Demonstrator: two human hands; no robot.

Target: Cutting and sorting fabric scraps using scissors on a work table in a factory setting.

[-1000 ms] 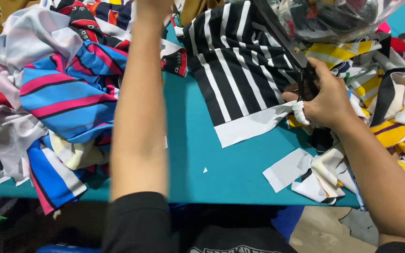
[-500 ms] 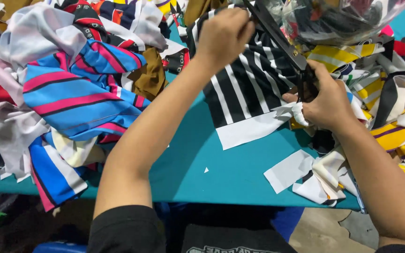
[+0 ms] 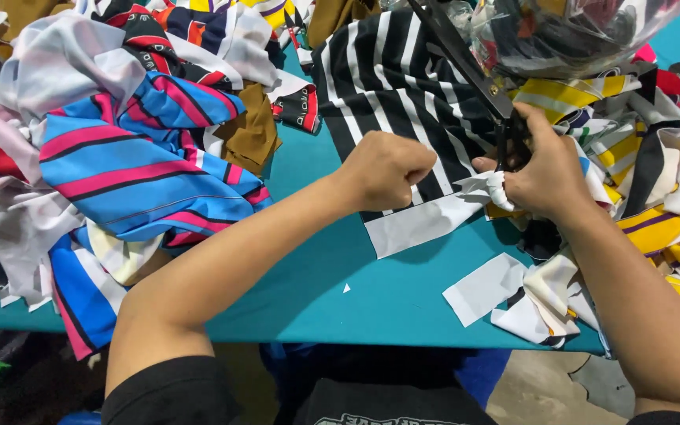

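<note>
Left hand (image 3: 385, 169) now pulled back to the centre of the frame, clenched into a fist on the black-and-white striped fabric (image 3: 403, 102); half a second ago raised higher, near the top centre, and a second ago stretched out of view past the upper edge. Gripping a fold of that striped cloth, it seems, though knuckles hide the pinch itself. Right hand (image 3: 541, 169) in the same spot right of centre as before, closed around the dark handles of a pair of large black scissors (image 3: 466, 63), with a bunched white scrap (image 3: 485, 187) tucked against the fingers. Blades angled up toward the top centre, lying over the striped piece; open or shut hard to tell. Striped fabric spread from the upper middle down to its white hem just below the fist, resting on the teal counter (image 3: 316, 283). Blue and pink striped cloth (image 3: 135, 169) heaped at the left, unchanged. Brown cloth (image 3: 249, 130) between that heap and the striped piece. White offcuts (image 3: 485, 287) on the counter at lower right, near yellow and white scraps (image 3: 655, 228) piled along the right edge. Clear plastic bag (image 3: 568, 31) of scraps at upper right.
</note>
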